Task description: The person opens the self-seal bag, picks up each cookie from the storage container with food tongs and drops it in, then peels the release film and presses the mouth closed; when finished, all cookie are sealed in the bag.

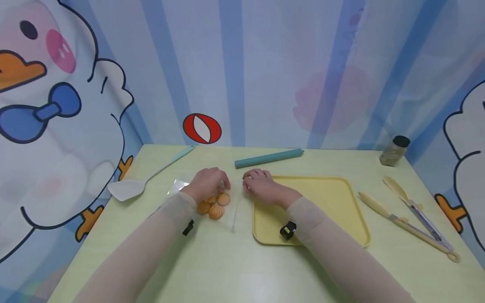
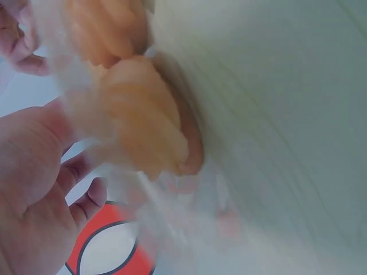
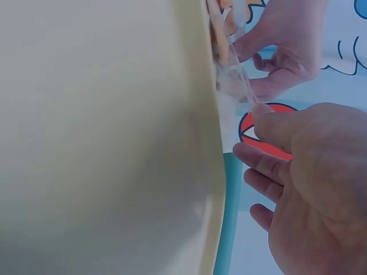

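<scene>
A clear plastic bag of cookies (image 1: pixel 216 211) lies at the middle left of the table, holding several round, piped-looking cookies. My left hand (image 1: pixel 207 184) is at the bag's far side, its fingers curled and pinching the plastic; in the left wrist view the left palm (image 2: pixel 34 189) shows beside the blurred cookies (image 2: pixel 143 117). At the bag's right edge, my right hand (image 1: pixel 265 188) pinches the film. The right wrist view has that thumb (image 3: pixel 275 123) pressed on the plastic edge, the other fingers loosely bent, the index finger hidden.
Under my right forearm lies a yellow tray (image 1: pixel 322 185). Behind it is a teal cylindrical stick (image 1: pixel 269 158). A white spatula (image 1: pixel 129 188) with a teal handle lies at left. Tongs (image 1: pixel 409 225) rest at right, near a black-capped jar (image 1: pixel 395 151). A printed curtain (image 1: pixel 265 84) hangs behind.
</scene>
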### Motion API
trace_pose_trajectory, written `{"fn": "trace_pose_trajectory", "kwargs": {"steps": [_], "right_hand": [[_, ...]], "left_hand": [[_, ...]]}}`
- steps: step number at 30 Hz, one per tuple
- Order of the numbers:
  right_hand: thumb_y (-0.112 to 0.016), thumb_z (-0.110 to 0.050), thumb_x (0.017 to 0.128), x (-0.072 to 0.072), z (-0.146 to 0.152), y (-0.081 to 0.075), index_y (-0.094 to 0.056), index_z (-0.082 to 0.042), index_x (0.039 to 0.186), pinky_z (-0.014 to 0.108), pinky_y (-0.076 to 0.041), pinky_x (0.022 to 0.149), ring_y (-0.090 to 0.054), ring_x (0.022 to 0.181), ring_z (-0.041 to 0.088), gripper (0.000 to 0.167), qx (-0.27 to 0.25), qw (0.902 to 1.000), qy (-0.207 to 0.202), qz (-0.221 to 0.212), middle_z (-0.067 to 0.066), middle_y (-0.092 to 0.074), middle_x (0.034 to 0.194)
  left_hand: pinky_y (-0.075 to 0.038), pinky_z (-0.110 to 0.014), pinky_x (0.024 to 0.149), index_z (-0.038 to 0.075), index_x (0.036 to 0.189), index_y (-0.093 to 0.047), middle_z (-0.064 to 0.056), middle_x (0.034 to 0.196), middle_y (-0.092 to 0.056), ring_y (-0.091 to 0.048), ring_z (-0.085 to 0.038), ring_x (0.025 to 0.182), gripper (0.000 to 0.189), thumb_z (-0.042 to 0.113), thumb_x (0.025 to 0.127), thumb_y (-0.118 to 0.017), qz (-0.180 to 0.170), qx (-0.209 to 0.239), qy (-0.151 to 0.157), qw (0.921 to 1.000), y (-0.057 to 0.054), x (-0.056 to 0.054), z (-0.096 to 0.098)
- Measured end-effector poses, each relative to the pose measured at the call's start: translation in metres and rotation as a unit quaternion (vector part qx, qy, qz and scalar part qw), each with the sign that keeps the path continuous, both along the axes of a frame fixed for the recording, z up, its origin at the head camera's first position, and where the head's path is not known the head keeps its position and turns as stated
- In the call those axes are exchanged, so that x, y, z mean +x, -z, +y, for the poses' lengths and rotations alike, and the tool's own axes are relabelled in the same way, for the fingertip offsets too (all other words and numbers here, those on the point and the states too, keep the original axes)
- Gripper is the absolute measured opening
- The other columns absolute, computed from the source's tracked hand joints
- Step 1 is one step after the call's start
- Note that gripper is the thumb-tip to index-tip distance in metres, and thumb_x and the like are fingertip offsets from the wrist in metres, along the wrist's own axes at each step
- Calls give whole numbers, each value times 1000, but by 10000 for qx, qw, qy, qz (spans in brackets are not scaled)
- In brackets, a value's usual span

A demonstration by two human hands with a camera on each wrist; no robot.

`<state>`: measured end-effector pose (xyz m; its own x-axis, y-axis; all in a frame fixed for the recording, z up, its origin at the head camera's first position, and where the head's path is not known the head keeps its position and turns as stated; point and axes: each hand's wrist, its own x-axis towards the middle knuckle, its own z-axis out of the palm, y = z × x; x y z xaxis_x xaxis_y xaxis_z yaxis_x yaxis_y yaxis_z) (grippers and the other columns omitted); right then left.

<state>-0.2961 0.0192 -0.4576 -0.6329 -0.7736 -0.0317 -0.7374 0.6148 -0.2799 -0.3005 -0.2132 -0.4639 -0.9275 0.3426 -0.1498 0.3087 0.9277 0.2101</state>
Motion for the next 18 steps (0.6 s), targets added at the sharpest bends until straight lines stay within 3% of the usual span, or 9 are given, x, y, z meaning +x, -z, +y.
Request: {"fn": "trace_pose_trajectory", "kwargs": {"steps": [9, 18], "right_hand": [[-51, -18, 110, 15, 16, -7, -52, -16, 98, 56, -27, 111, -36, 143, 35, 11, -141, 9997, 107, -195, 12, -48, 147], [-58, -15, 107, 36, 36, -10, -54, -17, 99, 58, -27, 111, -35, 142, 37, 8, -630, 9977, 21, -234, 15, -47, 149]], "left_hand": [[-51, -43, 106, 23, 104, -81, 2, 116, -73, -61, -21, 114, 17, 11, 95, -75, -25, 215, -25, 9998, -6, 5, -2], [-51, -44, 105, 23, 105, -82, 2, 117, -73, -62, -21, 113, 18, 10, 94, -76, 3, 269, 89, 9996, -6, 5, -2]]}}
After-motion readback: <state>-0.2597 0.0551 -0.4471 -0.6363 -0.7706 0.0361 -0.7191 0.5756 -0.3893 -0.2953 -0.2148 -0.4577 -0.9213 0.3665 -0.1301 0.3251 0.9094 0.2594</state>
